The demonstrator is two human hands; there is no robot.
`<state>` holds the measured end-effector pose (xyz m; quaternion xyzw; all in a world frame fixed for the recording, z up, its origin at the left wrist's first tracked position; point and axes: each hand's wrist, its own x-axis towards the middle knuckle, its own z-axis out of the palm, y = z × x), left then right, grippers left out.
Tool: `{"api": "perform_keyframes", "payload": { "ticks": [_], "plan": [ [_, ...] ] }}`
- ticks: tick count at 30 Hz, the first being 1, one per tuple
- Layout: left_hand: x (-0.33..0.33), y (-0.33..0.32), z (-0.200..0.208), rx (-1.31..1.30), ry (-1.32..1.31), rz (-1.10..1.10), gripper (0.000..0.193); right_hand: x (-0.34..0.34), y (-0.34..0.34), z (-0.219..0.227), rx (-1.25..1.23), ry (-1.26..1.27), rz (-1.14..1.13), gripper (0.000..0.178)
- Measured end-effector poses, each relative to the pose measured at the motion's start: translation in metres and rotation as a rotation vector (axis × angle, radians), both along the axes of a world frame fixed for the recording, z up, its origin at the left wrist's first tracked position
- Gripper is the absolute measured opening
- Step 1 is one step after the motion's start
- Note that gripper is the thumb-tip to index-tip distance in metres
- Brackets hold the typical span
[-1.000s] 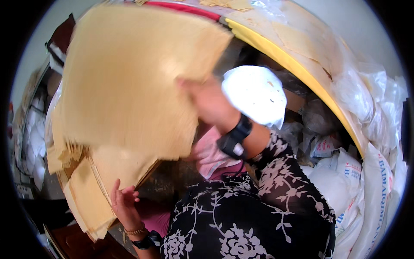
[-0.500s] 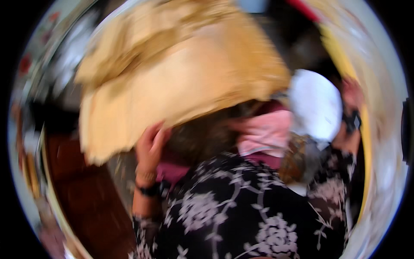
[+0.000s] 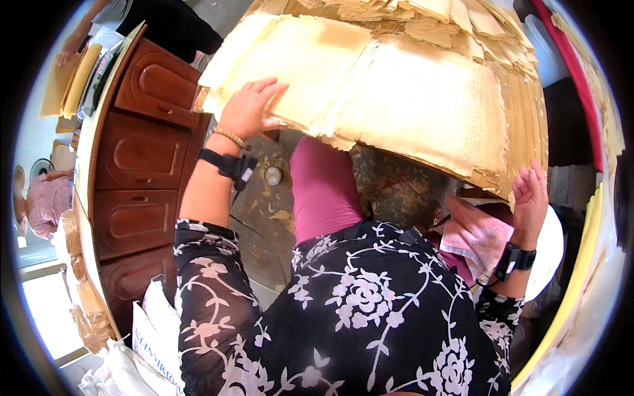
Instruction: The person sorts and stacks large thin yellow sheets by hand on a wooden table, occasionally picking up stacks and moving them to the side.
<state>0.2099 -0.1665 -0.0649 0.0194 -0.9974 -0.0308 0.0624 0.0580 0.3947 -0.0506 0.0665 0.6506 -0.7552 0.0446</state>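
Two thin cream sheets with ragged edges lie side by side on a wooden board or tabletop (image 3: 522, 105): a left sheet (image 3: 297, 59) and a right sheet (image 3: 416, 99). My left hand (image 3: 251, 109) rests at the near edge of the left sheet, fingers stretched and apart. By the near right corner of the board, my right hand (image 3: 530, 198) is raised with fingers loosely curled, and nothing shows in it. Behind the two sheets are piled several more cream sheets (image 3: 429, 26). A pink towel (image 3: 472, 241) lies over my right leg.
Red-brown cabinets (image 3: 145, 162) stand at the left, with white sacks (image 3: 155, 323) below. A small round metal object (image 3: 273, 175) sits on the floor. A pale blue bucket (image 3: 545, 46) is at the far right, near a red edge (image 3: 574, 79). Another person (image 3: 49, 201) is at the far left.
The view has swung, so the sheets now appear farther right and up, with cabinets in sight. My right hand has come from the yellow edge to the board's corner.
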Motion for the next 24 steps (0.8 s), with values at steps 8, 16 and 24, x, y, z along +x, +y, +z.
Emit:
{"api": "perform_keyframes", "payload": {
  "ticks": [8, 16, 24],
  "plan": [
    [-0.008, -0.023, 0.005, 0.140, -0.022, -0.127, 0.076, 0.009, -0.027, -0.007, 0.035, -0.027, 0.092, 0.036],
    [-0.011, -0.027, 0.007, 0.121, 0.016, -0.163, 0.058, 0.025, -0.036, -0.009, 0.091, -0.052, 0.071, 0.031],
    [-0.011, -0.030, 0.002, 0.138, 0.055, -0.181, 0.035, 0.037, -0.039, -0.016, 0.052, -0.078, 0.098, 0.031]
  ]
}}
